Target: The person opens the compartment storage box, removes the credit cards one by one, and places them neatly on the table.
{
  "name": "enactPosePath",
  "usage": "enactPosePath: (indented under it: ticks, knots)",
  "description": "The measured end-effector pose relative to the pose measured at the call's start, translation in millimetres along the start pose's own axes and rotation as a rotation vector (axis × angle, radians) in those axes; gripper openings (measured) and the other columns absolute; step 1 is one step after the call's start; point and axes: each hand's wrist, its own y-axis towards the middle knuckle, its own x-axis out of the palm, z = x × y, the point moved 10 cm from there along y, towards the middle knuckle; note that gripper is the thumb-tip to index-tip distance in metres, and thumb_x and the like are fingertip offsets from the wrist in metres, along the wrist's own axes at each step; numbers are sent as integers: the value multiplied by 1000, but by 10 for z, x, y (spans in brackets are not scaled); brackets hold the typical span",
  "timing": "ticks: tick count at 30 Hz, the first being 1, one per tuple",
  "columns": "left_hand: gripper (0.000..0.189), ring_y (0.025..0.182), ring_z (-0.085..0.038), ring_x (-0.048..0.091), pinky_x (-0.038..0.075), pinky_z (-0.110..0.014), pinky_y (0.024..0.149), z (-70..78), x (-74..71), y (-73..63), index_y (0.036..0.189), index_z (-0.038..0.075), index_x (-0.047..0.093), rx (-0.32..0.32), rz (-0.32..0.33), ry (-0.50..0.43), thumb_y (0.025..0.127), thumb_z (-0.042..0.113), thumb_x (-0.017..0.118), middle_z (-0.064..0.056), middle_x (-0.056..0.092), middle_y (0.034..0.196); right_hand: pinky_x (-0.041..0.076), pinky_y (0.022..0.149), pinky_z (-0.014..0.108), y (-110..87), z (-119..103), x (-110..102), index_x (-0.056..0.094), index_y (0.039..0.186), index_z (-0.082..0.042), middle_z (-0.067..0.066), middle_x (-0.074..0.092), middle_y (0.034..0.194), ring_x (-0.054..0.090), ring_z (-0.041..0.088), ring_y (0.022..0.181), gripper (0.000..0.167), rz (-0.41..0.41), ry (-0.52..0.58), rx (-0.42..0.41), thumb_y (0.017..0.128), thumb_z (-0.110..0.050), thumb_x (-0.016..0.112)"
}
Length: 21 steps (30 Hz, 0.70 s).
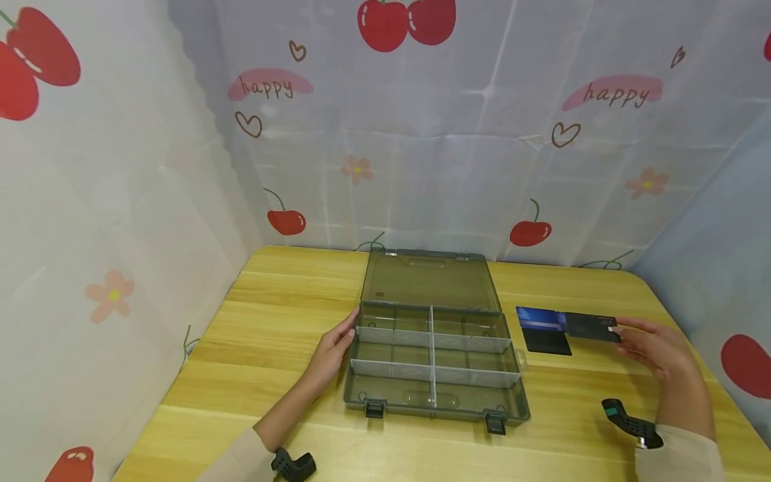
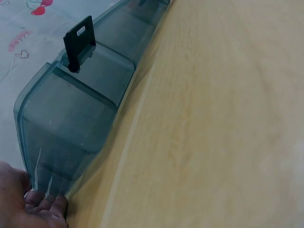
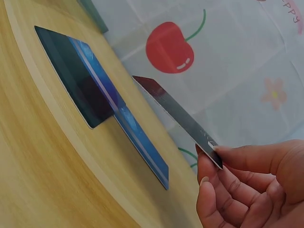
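Observation:
My right hand (image 1: pixel 653 345) pinches a black card (image 1: pixel 587 327) marked "VIP" at one end, between thumb and fingers. The right wrist view shows this card (image 3: pixel 178 116) tilted and raised above the table. Beneath and left of it lie blue card surfaces (image 1: pixel 539 318) and a black card surface (image 1: pixel 547 341), side by side or overlapping; I cannot tell how many cards these are. My left hand (image 1: pixel 328 351) rests against the left wall of a clear grey-green compartment box (image 1: pixel 434 415). In the left wrist view its fingers (image 2: pixel 47 204) touch the box's outer corner.
The box's lid (image 1: pixel 430 278) lies folded back toward the rear curtain (image 1: pixel 421 187). White dividers (image 1: pixel 432 365) split the box into several compartments. Two dark latches (image 1: pixel 375 410) hang at its front edge. Wooden tabletop (image 1: pixel 271 321) extends around it.

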Motion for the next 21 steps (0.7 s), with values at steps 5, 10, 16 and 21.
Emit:
enactPosePath:
  ticks: [5, 10, 16, 21]
  knots:
    - [47, 153, -20, 21, 19, -39, 123, -6, 3, 3, 158, 11, 36, -1, -2, 1, 111, 15, 41, 0, 30, 164, 60, 64, 24, -34, 55, -69, 75, 82, -39, -13, 67, 82, 70, 9, 69, 35, 14, -55, 34, 100, -11, 65]
    - [47, 153, -21, 20, 19, -39, 123, 5, 5, 8, 158, 10, 36, -1, 0, -1, 111, 14, 41, 0, 30, 164, 60, 66, 23, -57, 67, -140, 73, 82, -42, -18, 66, 84, 70, 7, 71, 38, 14, -132, 41, 101, -12, 62]
    - [48, 153, -22, 20, 18, -40, 124, 26, -1, 22, 158, 9, 37, 6, 5, 2, 110, 13, 42, -2, 30, 164, 61, 67, 25, -68, 94, -185, 73, 83, -42, -19, 64, 87, 70, 8, 72, 38, -35, -214, 52, 102, -11, 61]
    - [47, 153, -22, 20, 17, -39, 124, 27, -7, 29, 157, 9, 37, 9, 8, 5, 110, 13, 42, -2, 31, 164, 62, 69, 27, -55, 124, -217, 74, 82, -41, -16, 61, 89, 70, 9, 74, 35, -43, -223, 84, 100, -12, 64]
